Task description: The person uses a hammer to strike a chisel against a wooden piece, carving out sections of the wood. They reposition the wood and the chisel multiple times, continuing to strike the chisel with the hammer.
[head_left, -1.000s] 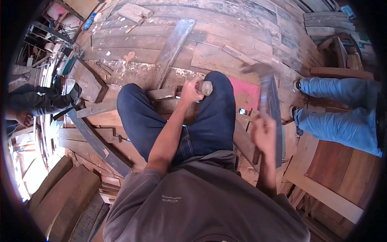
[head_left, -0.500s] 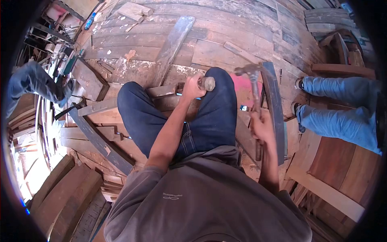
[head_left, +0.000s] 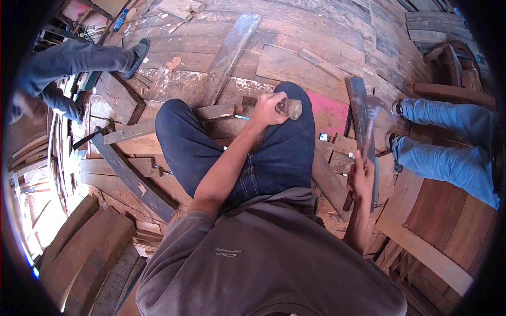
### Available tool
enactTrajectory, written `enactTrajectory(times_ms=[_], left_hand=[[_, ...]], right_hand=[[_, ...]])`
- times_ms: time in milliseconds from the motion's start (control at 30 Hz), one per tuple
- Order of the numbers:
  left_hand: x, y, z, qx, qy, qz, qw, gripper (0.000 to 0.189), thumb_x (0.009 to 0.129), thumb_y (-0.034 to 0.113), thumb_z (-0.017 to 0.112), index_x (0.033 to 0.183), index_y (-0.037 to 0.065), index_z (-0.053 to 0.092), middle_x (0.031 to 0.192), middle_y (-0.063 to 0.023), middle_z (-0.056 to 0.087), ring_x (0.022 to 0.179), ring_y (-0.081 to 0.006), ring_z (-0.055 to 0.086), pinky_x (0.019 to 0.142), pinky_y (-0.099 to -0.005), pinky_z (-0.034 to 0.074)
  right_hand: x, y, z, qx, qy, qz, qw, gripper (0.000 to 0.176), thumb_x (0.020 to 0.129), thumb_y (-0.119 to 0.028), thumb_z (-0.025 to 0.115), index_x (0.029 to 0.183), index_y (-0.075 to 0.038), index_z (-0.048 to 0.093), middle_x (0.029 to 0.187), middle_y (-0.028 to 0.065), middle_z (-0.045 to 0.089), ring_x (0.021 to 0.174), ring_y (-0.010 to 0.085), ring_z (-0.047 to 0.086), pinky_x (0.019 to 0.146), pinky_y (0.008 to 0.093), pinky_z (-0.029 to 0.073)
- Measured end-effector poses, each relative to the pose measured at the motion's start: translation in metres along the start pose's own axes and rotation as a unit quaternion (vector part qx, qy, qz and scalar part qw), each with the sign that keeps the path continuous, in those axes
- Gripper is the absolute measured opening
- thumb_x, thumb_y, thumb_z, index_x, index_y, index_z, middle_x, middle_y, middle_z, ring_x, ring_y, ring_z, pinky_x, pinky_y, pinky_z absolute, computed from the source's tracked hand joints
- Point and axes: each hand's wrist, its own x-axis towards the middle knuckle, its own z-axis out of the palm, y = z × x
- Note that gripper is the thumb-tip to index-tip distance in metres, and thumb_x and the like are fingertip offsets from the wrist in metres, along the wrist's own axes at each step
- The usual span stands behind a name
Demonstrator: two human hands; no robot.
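- The person's left grip [head_left: 270,109] is closed round a stubby handle [head_left: 291,109], whose round pale end faces up towards the camera.
- The handle lies over the right knee [head_left: 294,139] as seen from above; what is at its lower end is hidden, and whether it touches the leg I cannot tell.
- The right grip [head_left: 360,177] is wrapped round the lower part of a hammer [head_left: 369,132], its butt poking out below the fingers.
- The hammer head is blurred and stands up and to the right of the handle's round end, well apart from it.
- Between the knees, near the middle of the floor [head_left: 295,26], a short length of timber [head_left: 215,112] shows just left of the left grip.
- A pink sheet [head_left: 328,111] lies on the floor just beyond the right knee, with a dark plank [head_left: 360,108] beside it.
- A long board [head_left: 232,58] runs from there towards the floor's far edge.
- A blue bottle [head_left: 120,20] sits near the far left corner.
- One co-worker's legs [head_left: 95,57] are at the left edge, another's blue jeans [head_left: 448,124] at the right edge.
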Motion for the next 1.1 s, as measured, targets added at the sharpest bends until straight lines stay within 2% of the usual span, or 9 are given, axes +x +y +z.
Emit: enactTrajectory(times_ms=[133, 167, 400, 600, 733, 833, 933, 1033, 1100], left_hand=[[0.005, -0.014, -0.002, 0.029, -0.013, -0.009, 0.999, 0.028, 0.056, 0.013, 0.075, 0.078, 0.006, 0.059, 0.066, -0.0141, 0.061, 0.061, -0.0333, 0.062, 0.055, -0.0384, 0.050], [0.001, -0.017, -0.004, 0.028, -0.012, -0.019, 0.999, 0.027, 0.056, 0.013, 0.074, 0.077, 0.006, 0.059, 0.065, -0.0144, 0.061, 0.060, -0.0333, 0.063, 0.054, -0.0383, 0.049], [0.009, -0.011, -0.008, 0.001, 0.034, -0.008, 0.999, 0.028, 0.056, 0.014, 0.076, 0.074, 0.004, 0.057, 0.063, -0.0154, 0.060, 0.056, -0.0323, 0.061, 0.053, -0.0371, 0.049], [0.005, -0.018, -0.007, 0.016, 0.008, -0.047, 0.999, 0.029, 0.058, 0.017, 0.078, 0.075, 0.004, 0.058, 0.065, -0.0157, 0.061, 0.059, -0.0339, 0.063, 0.055, -0.0375, 0.049], [0.005, -0.026, -0.014, -0.015, 0.043, -0.047, 0.998, 0.029, 0.060, 0.018, 0.079, 0.076, 0.003, 0.060, 0.066, -0.0161, 0.062, 0.060, -0.0349, 0.063, 0.056, -0.0374, 0.049], [0.006, -0.029, -0.017, -0.024, 0.037, -0.048, 0.998, 0.028, 0.062, 0.018, 0.080, 0.074, 0.003, 0.060, 0.064, -0.0155, 0.061, 0.061, -0.0359, 0.063, 0.056, -0.0369, 0.049], [0.003, -0.034, -0.015, 0.001, 0.021, -0.041, 0.999, 0.028, 0.063, 0.018, 0.080, 0.074, 0.002, 0.060, 0.064, -0.0151, 0.062, 0.061, -0.0359, 0.064, 0.056, -0.0369, 0.049], [0.004, -0.035, -0.017, -0.007, 0.032, -0.049, 0.998, 0.029, 0.062, 0.018, 0.080, 0.074, 0.002, 0.060, 0.064, -0.0163, 0.062, 0.062, -0.0365, 0.064, 0.056, -0.0379, 0.049], [0.009, -0.026, -0.021, -0.029, 0.057, -0.052, 0.997, 0.030, 0.060, 0.019, 0.081, 0.073, 0.002, 0.059, 0.064, -0.0170, 0.061, 0.062, -0.0373, 0.063, 0.057, -0.0388, 0.049]], right_hand=[[-0.004, 0.006, 0.006, -0.046, -0.004, 0.016, 0.999, 0.042, 0.099, -0.035, 0.058, 0.066, -0.012, 0.044, 0.048, -0.0075, 0.038, 0.036, 0.0042, 0.035, 0.034, 0.0256, 0.023], [-0.009, 0.001, 0.006, -0.040, -0.013, 0.060, 0.997, 0.038, 0.099, -0.031, 0.058, 0.068, -0.011, 0.047, 0.050, -0.0082, 0.039, 0.038, 0.0027, 0.034, 0.036, 0.0249, 0.022], [-0.015, -0.012, 0.019, -0.083, -0.089, -0.003, 0.993, 0.029, 0.098, -0.022, 0.058, 0.074, -0.006, 0.054, 0.051, -0.0085, 0.040, 0.041, 0.0017, 0.036, 0.038, 0.0241, 0.022], [-0.017, -0.027, 0.022, -0.109, -0.111, -0.031, 0.987, 0.031, 0.096, -0.025, 0.061, 0.072, -0.007, 0.054, 0.052, -0.0083, 0.040, 0.046, 0.0016, 0.036, 0.043, 0.0250, 0.023], [-0.019, -0.034, 0.025, -0.130, -0.105, -0.045, 0.985, 0.032, 0.096, -0.026, 0.061, 0.072, -0.005, 0.054, 0.053, -0.0071, 0.040, 0.047, 0.0026, 0.036, 0.043, 0.0250, 0.024], [-0.018, -0.042, 0.028, -0.224, -0.090, -0.139, 0.961, 0.029, 0.098, -0.025, 0.058, 0.079, -0.004, 0.053, 0.056, -0.0050, 0.043, 0.050, 0.0040, 0.040, 0.045, 0.0243, 0.028], [-0.021, -0.054, 0.041, -0.191, -0.055, -0.197, 0.960, 0.028, 0.096, -0.023, 0.061, 0.082, 0.001, 0.055, 0.053, -0.0001, 0.042, 0.048, 0.0068, 0.042, 0.044, 0.0283, 0.029], [-0.024, -0.051, 0.069, -0.132, -0.081, -0.190, 0.969, 0.023, 0.096, -0.021, 0.060, 0.089, 0.001, 0.058, 0.054, 0.0044, 0.045, 0.052, 0.0084, 0.048, 0.047, 0.0296, 0.035], [0.003, -0.011, 0.086, -0.245, -0.128, -0.213, 0.937, 0.023, 0.097, -0.021, 0.059, 0.092, 0.001, 0.059, 0.055, 0.0057, 0.048, 0.054, 0.0080, 0.052, 0.048, 0.0291, 0.037]])
